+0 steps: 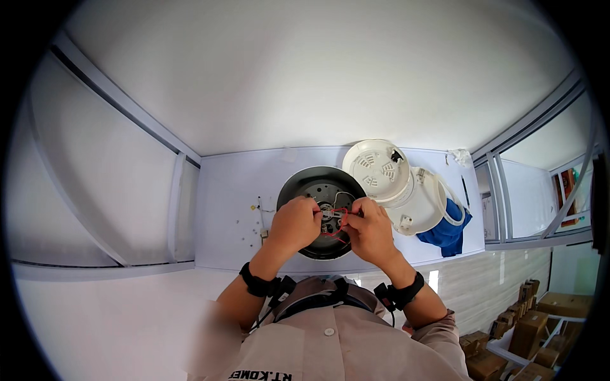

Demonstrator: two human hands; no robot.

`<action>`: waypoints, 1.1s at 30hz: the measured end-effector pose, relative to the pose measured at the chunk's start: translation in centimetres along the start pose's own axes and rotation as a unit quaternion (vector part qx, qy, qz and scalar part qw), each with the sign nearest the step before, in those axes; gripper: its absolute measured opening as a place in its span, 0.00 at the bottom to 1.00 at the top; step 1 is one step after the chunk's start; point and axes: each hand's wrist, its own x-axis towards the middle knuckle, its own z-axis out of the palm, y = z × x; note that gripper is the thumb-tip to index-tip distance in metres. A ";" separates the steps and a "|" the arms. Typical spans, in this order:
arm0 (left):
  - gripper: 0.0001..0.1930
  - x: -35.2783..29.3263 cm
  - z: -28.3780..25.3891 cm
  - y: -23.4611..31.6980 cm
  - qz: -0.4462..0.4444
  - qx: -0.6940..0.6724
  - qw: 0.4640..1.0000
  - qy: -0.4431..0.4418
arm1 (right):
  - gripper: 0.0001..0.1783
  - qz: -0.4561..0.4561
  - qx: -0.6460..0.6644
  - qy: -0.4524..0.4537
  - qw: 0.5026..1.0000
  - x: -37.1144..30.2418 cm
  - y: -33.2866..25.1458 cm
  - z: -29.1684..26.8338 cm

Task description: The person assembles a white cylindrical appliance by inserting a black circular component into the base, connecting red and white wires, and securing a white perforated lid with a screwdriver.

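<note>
A round dark metal housing [293, 185] sits on the table in front of me, with its inner metal parts and wiring exposed. Both of my hands work over it. My right hand [370, 232] pinches a thin red wire [335, 233] that loops across the housing's middle. My left hand [295, 223] is closed at the left of the same spot; its fingertips hide what they grip. A pale wire [344, 193] curves up inside the housing behind my fingers.
Right of the housing lie a cream round plastic cover [375, 166], a second cream plastic part [427, 202] and a blue cloth [448, 233]. A dark pen-like tool [465, 190] rests near the right edge. Small screws and connectors [264, 235] lie to the left.
</note>
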 end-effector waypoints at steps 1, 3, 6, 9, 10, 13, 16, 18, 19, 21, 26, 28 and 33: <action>0.07 0.0 0.1 0.2 -0.005 0.011 1.000 0.001 | 0.11 0.001 0.006 0.004 1.000 0.0 0.0 0.0; 0.08 0.0 0.2 0.4 -0.008 0.034 0.999 -0.004 | 0.11 0.002 0.011 0.003 1.000 0.0 0.0 0.0; 0.08 0.1 0.4 0.9 -0.011 0.052 0.998 0.015 | 0.10 0.005 0.013 0.004 1.000 0.0 0.0 0.0; 0.08 0.3 0.8 1.1 -0.013 0.062 0.997 0.032 | 0.09 0.006 0.012 0.007 1.000 -0.1 0.0 0.0; 0.08 0.3 0.9 1.1 -0.013 0.065 0.997 0.035 | 0.09 0.006 0.012 0.007 1.000 -0.1 0.0 0.0; 0.08 0.5 0.8 1.8 -0.023 0.090 0.995 0.026 | 0.09 0.007 0.011 0.004 1.000 -0.2 0.1 0.0; 0.08 0.6 1.2 1.5 -0.014 0.097 0.995 0.028 | 0.10 0.009 0.013 0.002 1.000 -0.2 0.1 0.0; 0.08 0.6 1.5 1.2 -0.001 0.107 0.994 0.021 | 0.10 0.009 0.016 0.003 1.000 -0.2 0.0 -0.1; 0.08 0.6 1.6 1.0 0.005 0.113 0.993 0.017 | 0.09 0.008 0.018 0.003 1.000 -0.2 0.0 -0.1; 0.06 0.6 1.7 0.8 0.037 0.129 0.991 0.022 | 0.09 0.009 0.021 0.002 1.000 -0.2 0.0 -0.2; 0.05 0.8 1.3 0.5 0.171 0.202 0.964 0.024 | 0.09 0.017 0.022 -0.009 1.000 -0.1 0.2 -0.4; 0.06 1.1 0.8 0.1 0.217 0.210 0.953 0.014 | 0.09 0.017 0.026 -0.014 0.999 0.0 0.2 -0.4; 0.06 0.8 0.5 0.0 0.175 0.174 0.969 -0.001 | 0.09 0.021 0.035 -0.010 0.999 0.1 0.1 -0.4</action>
